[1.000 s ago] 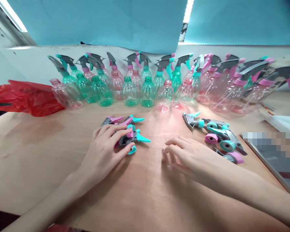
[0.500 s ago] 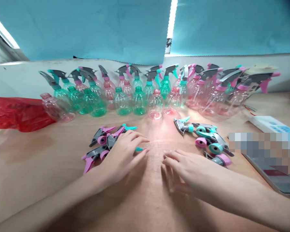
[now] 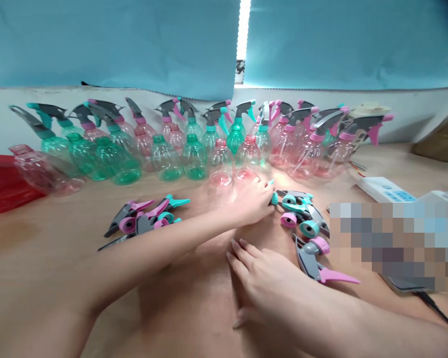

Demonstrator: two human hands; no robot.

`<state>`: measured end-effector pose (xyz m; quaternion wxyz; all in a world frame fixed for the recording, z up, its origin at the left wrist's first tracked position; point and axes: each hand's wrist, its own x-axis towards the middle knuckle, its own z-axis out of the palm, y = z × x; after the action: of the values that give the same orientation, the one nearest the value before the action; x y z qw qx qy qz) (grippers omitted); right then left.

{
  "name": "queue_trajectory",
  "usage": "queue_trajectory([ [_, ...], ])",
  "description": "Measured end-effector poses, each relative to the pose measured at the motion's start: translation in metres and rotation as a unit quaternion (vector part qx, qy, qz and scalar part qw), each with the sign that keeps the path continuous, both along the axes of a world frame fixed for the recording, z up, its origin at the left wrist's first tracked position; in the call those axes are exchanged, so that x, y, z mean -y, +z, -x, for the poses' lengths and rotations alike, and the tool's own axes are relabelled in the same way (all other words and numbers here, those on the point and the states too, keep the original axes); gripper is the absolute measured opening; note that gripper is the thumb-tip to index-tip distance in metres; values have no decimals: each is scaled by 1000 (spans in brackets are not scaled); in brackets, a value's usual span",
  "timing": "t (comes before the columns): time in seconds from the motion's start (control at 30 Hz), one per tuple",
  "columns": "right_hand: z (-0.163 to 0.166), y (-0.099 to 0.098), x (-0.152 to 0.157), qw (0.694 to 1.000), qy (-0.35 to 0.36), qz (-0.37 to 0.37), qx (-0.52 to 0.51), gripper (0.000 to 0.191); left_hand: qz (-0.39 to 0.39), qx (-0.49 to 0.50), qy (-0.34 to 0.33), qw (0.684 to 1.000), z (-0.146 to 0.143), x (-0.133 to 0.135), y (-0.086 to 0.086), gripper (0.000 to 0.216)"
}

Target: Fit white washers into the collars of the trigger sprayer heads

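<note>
Spray heads (image 3: 302,219) in grey, teal and pink lie in a loose heap just beyond the fingertips of the left hand (image 3: 252,204), which stretches across the body to the person's right side. The nearest one, a teal-collared head (image 3: 283,196), touches those fingertips. Its long axis runs away from them to the right, roughly in line with the forearm. The fingers curl down over its near end, but the thumb is hidden, so I cannot tell whether they clamp it or merely rest on it. The right hand (image 3: 263,276) lies flat on the table (image 3: 41,243), nearer the body, fingers spread and holding nothing. A pink-triggered head (image 3: 315,263) lies just to its outer side, slanting away rightward. A second heap (image 3: 142,221) sits well off on the far side of the left forearm, and bottles (image 3: 194,159) stand in rows beyond both hands.
</note>
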<state>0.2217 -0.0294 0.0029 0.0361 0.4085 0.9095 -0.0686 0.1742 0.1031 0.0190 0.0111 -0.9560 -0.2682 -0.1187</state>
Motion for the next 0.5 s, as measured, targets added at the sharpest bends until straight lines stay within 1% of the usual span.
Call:
queue_trajectory([
  [0.1, 1, 1, -2, 1000, -3, 5, -7, 101, -8, -3, 5, 1000, -3, -1, -4, 22],
  [0.2, -1, 9, -2, 1000, -5, 8, -11, 96, 1, 3, 19, 1000, 5, 3, -6, 20],
  [0.27, -3, 17, -2, 1000, -3, 11, -13, 85, 19, 10, 26, 999, 18, 10, -8, 20],
  [0.33, -5, 25, -2, 1000, 1, 17, -14, 70, 45, 21, 33, 998, 35, 21, -7, 21],
  [0.4, -8, 32, 0, 999, 2, 25, -23, 61, 75, 39, 49, 995, 55, 38, -7, 22],
  [0.5, -13, 46, 4, 997, 1, 47, -63, 45, 110, 74, 70, 989, 85, 66, -7, 21],
])
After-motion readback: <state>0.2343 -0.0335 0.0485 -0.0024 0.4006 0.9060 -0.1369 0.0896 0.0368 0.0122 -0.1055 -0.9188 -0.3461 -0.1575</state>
